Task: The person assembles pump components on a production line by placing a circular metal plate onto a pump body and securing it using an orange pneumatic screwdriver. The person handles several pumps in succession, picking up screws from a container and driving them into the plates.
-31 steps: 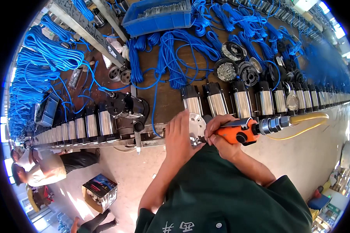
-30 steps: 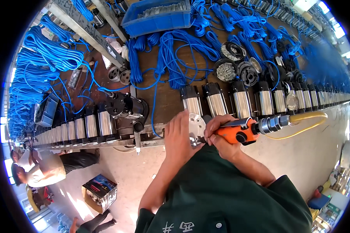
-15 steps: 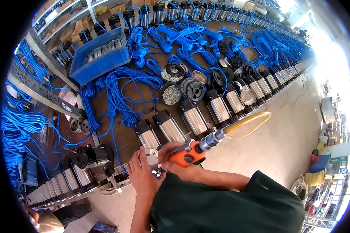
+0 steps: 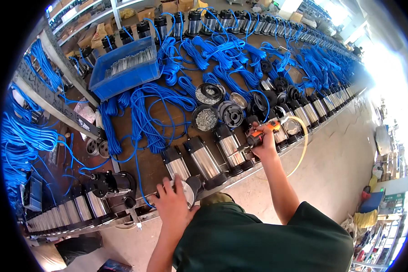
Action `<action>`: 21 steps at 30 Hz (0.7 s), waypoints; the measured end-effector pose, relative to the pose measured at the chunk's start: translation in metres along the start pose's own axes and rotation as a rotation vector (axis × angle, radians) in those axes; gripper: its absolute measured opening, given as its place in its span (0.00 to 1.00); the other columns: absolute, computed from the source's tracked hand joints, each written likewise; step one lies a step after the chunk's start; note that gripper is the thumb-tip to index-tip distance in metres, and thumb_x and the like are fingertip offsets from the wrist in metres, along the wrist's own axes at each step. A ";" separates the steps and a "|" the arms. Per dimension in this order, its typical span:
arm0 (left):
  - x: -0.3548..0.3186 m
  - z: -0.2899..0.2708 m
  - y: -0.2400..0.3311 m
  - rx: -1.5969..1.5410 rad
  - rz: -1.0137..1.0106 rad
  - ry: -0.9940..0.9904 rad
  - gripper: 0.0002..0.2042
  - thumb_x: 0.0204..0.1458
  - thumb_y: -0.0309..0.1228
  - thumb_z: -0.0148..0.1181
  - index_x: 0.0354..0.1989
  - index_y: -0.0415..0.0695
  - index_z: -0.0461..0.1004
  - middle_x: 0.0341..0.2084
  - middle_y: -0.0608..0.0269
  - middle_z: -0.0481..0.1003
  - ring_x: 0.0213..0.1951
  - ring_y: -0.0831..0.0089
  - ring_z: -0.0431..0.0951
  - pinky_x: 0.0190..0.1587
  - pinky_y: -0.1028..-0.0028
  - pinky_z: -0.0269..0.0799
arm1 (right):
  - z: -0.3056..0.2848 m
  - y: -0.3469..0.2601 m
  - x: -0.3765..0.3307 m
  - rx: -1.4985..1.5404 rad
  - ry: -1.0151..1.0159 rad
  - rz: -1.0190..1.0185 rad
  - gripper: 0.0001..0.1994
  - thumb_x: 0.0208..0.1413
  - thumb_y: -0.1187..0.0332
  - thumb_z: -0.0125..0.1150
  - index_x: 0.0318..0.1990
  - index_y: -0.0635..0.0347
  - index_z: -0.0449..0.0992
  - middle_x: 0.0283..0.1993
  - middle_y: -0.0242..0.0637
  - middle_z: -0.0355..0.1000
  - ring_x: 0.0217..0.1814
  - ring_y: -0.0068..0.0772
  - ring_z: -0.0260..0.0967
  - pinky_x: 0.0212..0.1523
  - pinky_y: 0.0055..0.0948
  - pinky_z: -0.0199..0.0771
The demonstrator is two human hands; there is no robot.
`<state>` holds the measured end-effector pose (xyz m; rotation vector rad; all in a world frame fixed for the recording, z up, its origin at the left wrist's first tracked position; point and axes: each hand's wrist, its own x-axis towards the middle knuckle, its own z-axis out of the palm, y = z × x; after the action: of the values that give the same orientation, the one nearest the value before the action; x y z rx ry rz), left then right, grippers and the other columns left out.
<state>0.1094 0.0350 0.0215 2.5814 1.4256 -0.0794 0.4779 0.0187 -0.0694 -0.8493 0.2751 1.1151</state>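
Observation:
My left hand (image 4: pixel 172 199) has its fingers spread over the round metal end (image 4: pixel 187 192) of a pump motor at the bench's front edge. This motor (image 4: pixel 174 162) has a silver body and a black cap and lies on its side. Off to the right, my right hand (image 4: pixel 266 146) is closed round an orange air screwdriver (image 4: pixel 271 126) with a pale yellow hose (image 4: pixel 304 140). The tool is over the row of motors, its tip pointing left near another silver motor (image 4: pixel 231 147). Next to my left hand lies a further motor (image 4: pixel 206 157).
Behind the motors stand bowls of small metal fasteners (image 4: pixel 206 119) and black round covers (image 4: pixel 231 113). Coiled blue cables (image 4: pixel 152 97) cover much of the bench. A blue bin (image 4: pixel 122 84) holds thin metal rods. A slanted post (image 4: pixel 54 106) stands at the left.
My right hand has moved away from the motor end, up and to the right, with the screwdriver. My left hand has stayed by the motor end, its fingers now spread over it.

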 end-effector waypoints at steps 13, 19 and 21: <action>-0.027 -0.022 -0.067 -0.158 -0.040 0.174 0.44 0.25 0.45 0.77 0.59 0.57 0.69 0.47 0.50 0.64 0.48 0.51 0.66 0.47 0.55 0.67 | -0.027 0.064 -0.053 -0.655 0.106 -0.587 0.12 0.54 0.66 0.57 0.44 0.57 0.70 0.36 0.30 0.69 0.38 0.24 0.66 0.37 0.28 0.69; -0.060 -0.073 -0.056 -0.272 -0.115 0.503 0.50 0.29 0.43 0.78 0.65 0.42 0.59 0.50 0.46 0.64 0.50 0.48 0.65 0.52 0.54 0.63 | 0.083 0.214 -0.166 -0.147 -0.277 1.325 0.36 0.54 0.36 0.55 0.53 0.64 0.72 0.49 0.47 0.74 0.55 0.50 0.70 0.61 0.47 0.66; -0.095 -0.054 -0.063 -0.427 -0.151 0.671 0.55 0.30 0.43 0.79 0.67 0.36 0.51 0.53 0.45 0.63 0.53 0.47 0.64 0.54 0.53 0.62 | 0.123 0.249 -0.159 -0.194 -0.285 1.022 0.41 0.50 0.31 0.56 0.56 0.62 0.71 0.49 0.46 0.74 0.57 0.49 0.70 0.64 0.50 0.63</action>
<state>0.0032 -0.0010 0.0783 2.2170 1.5959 1.0368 0.1645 0.0432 -0.0086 -0.6972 0.3782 2.2234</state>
